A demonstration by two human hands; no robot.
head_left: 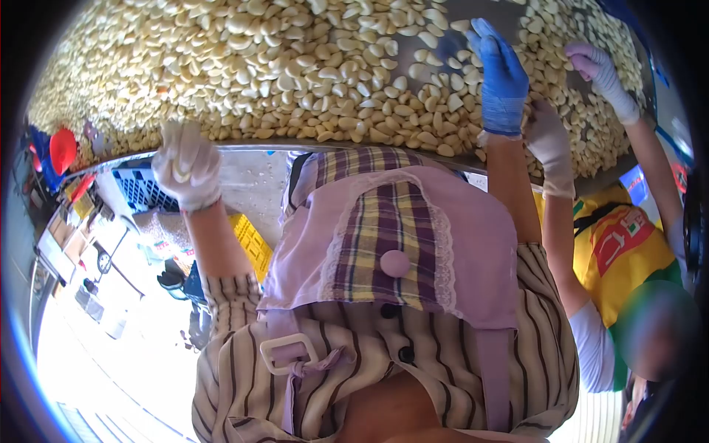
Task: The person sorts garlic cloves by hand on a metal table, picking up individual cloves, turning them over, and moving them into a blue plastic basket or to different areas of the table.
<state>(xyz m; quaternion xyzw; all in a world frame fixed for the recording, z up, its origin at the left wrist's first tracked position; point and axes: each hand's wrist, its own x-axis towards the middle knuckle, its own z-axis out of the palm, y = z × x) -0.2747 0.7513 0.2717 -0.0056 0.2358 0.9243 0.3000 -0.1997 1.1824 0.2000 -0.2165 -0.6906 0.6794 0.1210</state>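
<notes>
Peeled garlic cloves [295, 74] lie in a thick spread over a metal table [413, 48]. My left hand [185, 168], in a white glove, is at the table's near rim on the left. Its fingers are curled in, and whatever they may hold is hidden. Over the cloves on the right is my right hand [504, 81], in a blue glove. Its fingers are stretched out and lie close together, with a bare metal patch and loose cloves beside them.
A co-worker stands at the right, with one gloved hand [550, 144] close beside my right wrist and the other hand [602, 74] over cloves farther right. Left of me are a red round object [63, 150], a dark blue crate [144, 184] and a yellow crate [251, 247].
</notes>
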